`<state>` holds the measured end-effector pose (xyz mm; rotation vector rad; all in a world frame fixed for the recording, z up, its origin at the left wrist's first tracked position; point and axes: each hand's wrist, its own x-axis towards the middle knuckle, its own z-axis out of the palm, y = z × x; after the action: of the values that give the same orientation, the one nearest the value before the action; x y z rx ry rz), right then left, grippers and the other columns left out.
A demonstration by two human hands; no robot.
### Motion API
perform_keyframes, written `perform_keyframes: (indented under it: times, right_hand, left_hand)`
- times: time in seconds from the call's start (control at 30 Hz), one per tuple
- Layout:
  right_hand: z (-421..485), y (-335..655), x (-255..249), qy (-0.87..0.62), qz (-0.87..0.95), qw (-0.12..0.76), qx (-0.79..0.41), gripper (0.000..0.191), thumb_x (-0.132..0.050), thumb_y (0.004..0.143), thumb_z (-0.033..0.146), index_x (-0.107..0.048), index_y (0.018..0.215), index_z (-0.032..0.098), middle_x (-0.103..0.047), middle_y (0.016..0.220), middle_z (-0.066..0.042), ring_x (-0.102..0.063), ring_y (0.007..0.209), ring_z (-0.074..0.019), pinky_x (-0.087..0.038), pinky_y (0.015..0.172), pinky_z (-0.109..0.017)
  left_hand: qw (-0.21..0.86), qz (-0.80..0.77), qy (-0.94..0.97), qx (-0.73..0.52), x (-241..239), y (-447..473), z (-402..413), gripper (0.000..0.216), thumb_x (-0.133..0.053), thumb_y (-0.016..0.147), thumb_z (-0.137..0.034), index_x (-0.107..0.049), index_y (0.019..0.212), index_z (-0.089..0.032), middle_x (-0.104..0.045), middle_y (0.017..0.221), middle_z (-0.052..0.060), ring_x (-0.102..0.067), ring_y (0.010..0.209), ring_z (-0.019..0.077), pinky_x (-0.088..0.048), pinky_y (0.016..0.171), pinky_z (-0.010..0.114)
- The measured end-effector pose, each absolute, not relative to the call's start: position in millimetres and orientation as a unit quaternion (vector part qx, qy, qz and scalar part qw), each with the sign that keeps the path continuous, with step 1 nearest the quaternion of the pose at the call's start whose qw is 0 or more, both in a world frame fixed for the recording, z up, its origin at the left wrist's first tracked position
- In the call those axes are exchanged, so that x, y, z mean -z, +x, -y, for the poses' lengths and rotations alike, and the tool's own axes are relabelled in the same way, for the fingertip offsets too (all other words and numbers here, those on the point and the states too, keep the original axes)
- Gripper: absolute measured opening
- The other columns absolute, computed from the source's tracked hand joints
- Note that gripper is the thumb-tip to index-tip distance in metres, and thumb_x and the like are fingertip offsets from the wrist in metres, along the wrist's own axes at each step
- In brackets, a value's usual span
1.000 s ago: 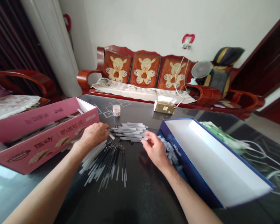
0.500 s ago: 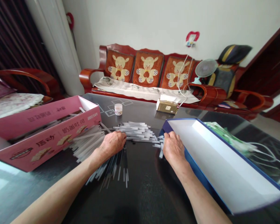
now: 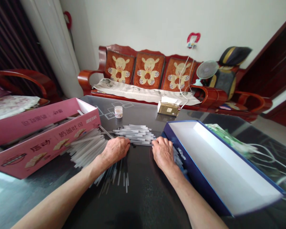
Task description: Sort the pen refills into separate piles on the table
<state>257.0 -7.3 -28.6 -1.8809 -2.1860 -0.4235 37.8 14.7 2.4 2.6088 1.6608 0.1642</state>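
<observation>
A pile of thin whitish tubes, like pen refills (image 3: 135, 133), lies crosswise on the dark glossy table (image 3: 145, 197). My left hand (image 3: 115, 149) is closed at the pile's left front corner; its fingers hide whatever they grip. At the right end, my right hand (image 3: 163, 152) has bent fingers close together, thumb and fingertips by the tube ends. I cannot see what lies under them. Translucent tubes (image 3: 87, 149) fan out left of my left hand, and dark tubes with clear ends (image 3: 114, 175) spread beneath it. More pale tubes (image 3: 177, 156) show beside my right hand.
A pink carton (image 3: 64, 133) containing tubes stands at left. On the right is a blue box (image 3: 205, 171) with a white inside. Behind the pile stand a small round tub (image 3: 118, 112) and a tissue box (image 3: 168, 108). A green bag (image 3: 228, 136) and white cables lie far right.
My right hand has moved left, from the blue box's edge to the right end of the pile. My left hand stays at the pile's left side. The view has shifted slightly.
</observation>
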Motion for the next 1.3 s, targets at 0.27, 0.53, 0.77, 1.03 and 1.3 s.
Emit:
perform_keyframes:
  times: [0.27, 0.53, 0.77, 1.03, 1.3]
  right_hand:
    - [9.2, 257.5, 28.4, -0.632, 0.751, 0.122, 0.149, 0.015, -0.048, 0.087, 0.015, -0.062, 0.09, 0.02, -0.059, 0.097, -0.009, -0.048, 0.092, -0.0236, -0.029, 0.08, -0.036]
    - [9.8, 254.3, 25.1, -0.63, 0.747, 0.156, 0.145, 0.013, -0.048, 0.09, 0.019, -0.06, 0.093, 0.02, -0.061, 0.092, -0.008, -0.05, 0.09, -0.0229, -0.03, 0.08, -0.035]
    - [12.2, 248.1, 22.8, -0.615, 0.754, 0.187, 0.136, 0.013, -0.049, 0.09, 0.02, -0.06, 0.096, 0.02, -0.062, 0.094, -0.008, -0.051, 0.09, -0.0227, -0.03, 0.08, -0.034]
    - [11.4, 247.1, 23.9, -0.589, 0.755, 0.267, 0.108, 0.016, -0.045, 0.091, 0.02, -0.06, 0.094, 0.017, -0.063, 0.091, -0.008, -0.055, 0.087, -0.0225, -0.034, 0.079, -0.034]
    - [24.4, 216.5, 17.5, -0.492, 0.701, 0.406, -0.319, 0.012, -0.054, 0.085, 0.029, -0.061, 0.087, 0.019, -0.065, 0.075, -0.002, -0.059, 0.067, -0.0158, -0.044, 0.064, -0.027]
  left_hand:
    - [0.038, -0.535, 0.843, -0.052, -4.5, 40.4, -11.7, 0.03, -0.037, 0.091, -0.031, -0.065, 0.087, -0.02, -0.069, 0.088, 0.007, -0.065, 0.085, 0.0193, -0.046, 0.071, 0.026]
    - [0.026, -0.446, 0.891, -0.081, 7.5, 44.6, -9.7, 0.027, -0.044, 0.09, -0.036, -0.067, 0.092, -0.023, -0.067, 0.084, 0.005, -0.064, 0.08, 0.0189, -0.045, 0.065, 0.025]
    - [-0.011, -0.384, 0.921, -0.072, 9.2, 48.8, -9.1, 0.03, -0.039, 0.093, -0.034, -0.066, 0.087, -0.022, -0.063, 0.082, 0.005, -0.063, 0.078, 0.0182, -0.044, 0.062, 0.024]
    - [0.038, -0.499, 0.845, -0.19, 8.6, 53.4, -8.5, 0.033, -0.038, 0.093, -0.036, -0.067, 0.095, -0.02, -0.069, 0.086, 0.008, -0.065, 0.08, 0.0208, -0.047, 0.067, 0.028]
    - [0.512, -0.437, 0.556, -0.488, 5.6, 57.7, -16.4, 0.043, -0.055, 0.08, -0.055, -0.066, 0.092, -0.015, -0.069, 0.081, 0.004, -0.064, 0.075, 0.0171, -0.049, 0.064, 0.025]
